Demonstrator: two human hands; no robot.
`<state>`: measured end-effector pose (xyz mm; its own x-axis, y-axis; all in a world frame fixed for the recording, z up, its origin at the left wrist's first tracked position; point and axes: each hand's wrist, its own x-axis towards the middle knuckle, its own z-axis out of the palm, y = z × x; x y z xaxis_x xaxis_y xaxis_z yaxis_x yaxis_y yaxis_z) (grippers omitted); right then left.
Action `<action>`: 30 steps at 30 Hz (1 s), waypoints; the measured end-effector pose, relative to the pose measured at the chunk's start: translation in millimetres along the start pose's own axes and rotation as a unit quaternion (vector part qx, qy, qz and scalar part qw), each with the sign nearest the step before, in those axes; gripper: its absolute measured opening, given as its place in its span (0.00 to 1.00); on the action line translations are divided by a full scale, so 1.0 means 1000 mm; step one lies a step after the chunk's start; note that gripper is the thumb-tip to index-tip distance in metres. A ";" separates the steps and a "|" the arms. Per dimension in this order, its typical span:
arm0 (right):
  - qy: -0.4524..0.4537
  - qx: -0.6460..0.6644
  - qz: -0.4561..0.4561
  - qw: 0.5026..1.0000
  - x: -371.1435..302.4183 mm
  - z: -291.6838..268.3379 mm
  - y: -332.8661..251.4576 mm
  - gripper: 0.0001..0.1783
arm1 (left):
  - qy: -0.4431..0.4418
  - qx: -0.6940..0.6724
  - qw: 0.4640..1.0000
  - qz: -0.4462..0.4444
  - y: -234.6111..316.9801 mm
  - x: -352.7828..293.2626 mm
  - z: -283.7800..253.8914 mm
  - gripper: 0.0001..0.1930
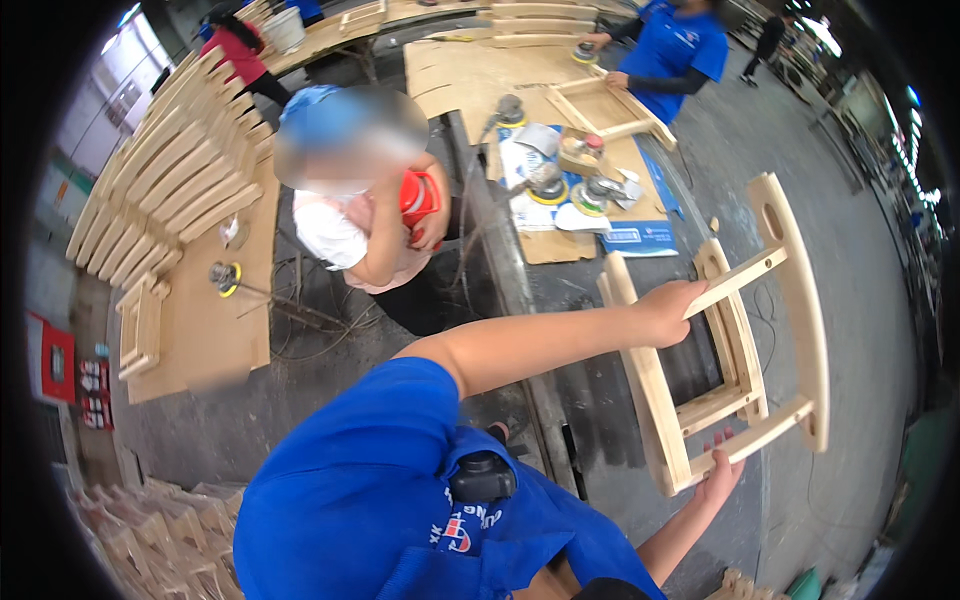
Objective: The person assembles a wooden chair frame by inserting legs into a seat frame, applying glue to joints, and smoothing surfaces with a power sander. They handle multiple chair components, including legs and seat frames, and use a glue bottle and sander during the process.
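Note:
Both my hands hold a pale wooden frame [812, 330] made of upright posts joined by crossrails, its far end piece having an oval slot near the top. My left hand [665, 313], at the end of an outstretched arm, is closed round the upper rail. Lower down, my right hand [720, 475] grips the bottom rail from beneath, fingers partly hidden behind the wood. The frame is tilted above the right end of a dark worktable [590, 385]. Beyond it lie several disc sanders [547, 184] on cardboard and blue-and-white sheets.
Left of the table a person [345, 230] holds a red container [419, 197]. Across it another in blue [680, 50] works with a sander on a wooden frame [590, 105]. Curved slats [170, 170] are stacked at left beside a lone sander [225, 279]. Hoses trail across the floor.

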<state>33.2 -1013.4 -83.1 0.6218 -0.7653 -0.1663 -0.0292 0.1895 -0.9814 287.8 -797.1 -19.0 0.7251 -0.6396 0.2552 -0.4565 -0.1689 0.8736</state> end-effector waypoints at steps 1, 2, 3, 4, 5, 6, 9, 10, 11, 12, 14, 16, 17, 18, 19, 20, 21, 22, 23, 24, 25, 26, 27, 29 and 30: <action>-0.005 0.007 -0.008 1.000 -0.017 0.013 -0.012 0.36 | 0.058 -0.029 0.996 0.055 0.003 -0.029 -0.018 0.32; -0.022 0.030 -0.025 0.999 -0.035 0.030 -0.021 0.36 | 0.098 -0.052 0.990 0.083 0.004 -0.057 -0.037 0.34; -0.030 0.028 -0.045 0.998 -0.054 0.051 -0.024 0.35 | 0.127 -0.044 0.987 0.083 0.004 -0.087 -0.059 0.35; -0.035 0.028 -0.066 0.997 -0.071 0.073 -0.025 0.33 | 0.141 -0.029 0.988 0.063 0.003 -0.122 -0.082 0.37; -0.043 0.031 -0.089 0.995 -0.091 0.093 -0.024 0.32 | 0.176 -0.087 0.980 0.033 0.003 -0.160 -0.103 0.35; -0.083 0.037 -0.100 0.991 -0.111 0.112 -0.021 0.30 | 0.216 -0.138 0.966 0.034 0.003 -0.201 -0.124 0.34; -0.225 0.022 -0.111 0.968 -0.175 0.173 0.005 0.30 | 0.304 -0.150 0.932 -0.129 -0.001 -0.320 -0.184 0.24; -0.274 0.026 -0.111 0.955 -0.197 0.194 0.016 0.30 | 0.362 -0.191 0.899 -0.156 -0.001 -0.359 -0.197 0.20; -0.324 0.013 -0.132 0.937 -0.220 0.214 0.026 0.30 | 0.384 -0.187 0.888 -0.173 -0.002 -0.402 -0.211 0.16; -0.382 0.012 -0.150 0.912 -0.242 0.234 0.037 0.29 | 0.405 -0.175 0.872 -0.211 -0.002 -0.445 -0.224 0.12; -0.439 -0.044 -0.137 0.887 -0.288 0.278 0.060 0.28 | 0.504 -0.136 0.837 -0.163 -0.001 -0.520 -0.234 0.05; -0.516 -0.109 -0.241 0.815 -0.329 0.322 0.079 0.24 | 0.562 -0.052 0.808 -0.171 0.002 -0.591 -0.245 0.05; -0.545 -0.164 -0.251 0.783 -0.348 0.339 0.085 0.21 | 0.595 -0.031 0.789 -0.149 0.002 -0.621 -0.250 0.05; -0.565 -0.226 -0.260 0.750 -0.367 0.355 0.091 0.19 | 0.605 0.019 0.782 -0.149 0.002 -0.650 -0.256 0.06; -0.586 -0.210 -0.268 0.736 -0.388 0.372 0.098 0.17 | 0.611 0.043 0.775 -0.155 0.002 -0.679 -0.263 0.07; -0.605 -0.195 -0.273 0.722 -0.408 0.388 0.105 0.15 | 0.613 0.073 0.770 -0.159 0.001 -0.704 -0.268 0.08; -0.629 -0.210 -0.242 0.708 -0.424 0.402 0.110 0.15 | 0.624 0.115 0.759 -0.148 -0.003 -0.727 -0.274 0.10; -0.648 -0.224 -0.214 0.696 -0.440 0.413 0.115 0.13 | 0.633 0.158 0.745 -0.138 -0.006 -0.748 -0.280 0.12; -0.690 -0.220 -0.161 0.671 -0.453 0.423 0.121 0.15 | 0.640 0.203 0.730 -0.124 -0.010 -0.768 -0.285 0.13; -0.726 -0.214 -0.078 0.648 -0.465 0.434 0.127 0.17 | 0.652 0.241 0.710 -0.111 -0.014 -0.786 -0.290 0.15; -0.724 -0.196 -0.180 0.636 -0.476 0.443 0.136 0.17 | 0.662 0.283 0.688 -0.090 -0.019 -0.800 -0.297 0.17; -0.719 -0.163 -0.270 0.619 -0.485 0.453 0.146 0.18 | 0.665 0.335 0.666 -0.051 -0.022 -0.814 -0.302 0.19; -0.707 -0.121 -0.359 0.597 -0.493 0.463 0.158 0.18 | 0.671 0.294 0.675 -0.087 -0.021 -0.829 -0.307 0.18; -0.683 -0.127 -0.440 0.569 -0.505 0.486 0.186 0.20 | 0.690 0.276 0.660 -0.109 -0.021 -0.846 -0.324 0.18; -0.669 -0.128 -0.484 0.549 -0.512 0.501 0.200 0.21 | 0.704 0.271 0.644 -0.126 -0.019 -0.851 -0.334 0.18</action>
<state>101.6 -275.7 -146.8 0.4564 0.7393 0.4951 0.8191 -0.1319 -0.5583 -148.2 1.4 -114.4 0.3857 0.7092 0.5901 -0.0700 -0.6153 0.7852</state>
